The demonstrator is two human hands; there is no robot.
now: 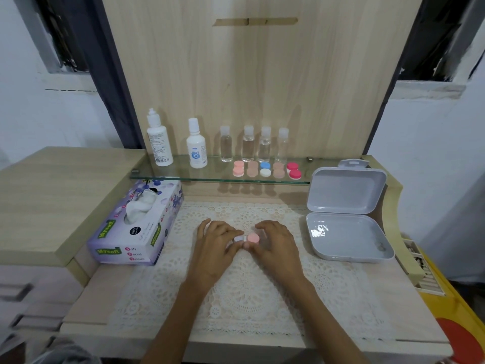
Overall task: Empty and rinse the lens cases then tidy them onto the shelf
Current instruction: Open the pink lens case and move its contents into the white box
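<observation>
The left hand [216, 244] and right hand [275, 245] are hiding much of the lens case [252, 238] they are pinching. The right edge is cutting off a yellow surface [454, 303].

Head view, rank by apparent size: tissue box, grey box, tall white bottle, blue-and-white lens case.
Grey box and tissue box: too alike to rank.
Tall white bottle.
Blue-and-white lens case.

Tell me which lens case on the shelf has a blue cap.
The middle case of the five: blue cap behind, white in front. No other shows blue.
</observation>
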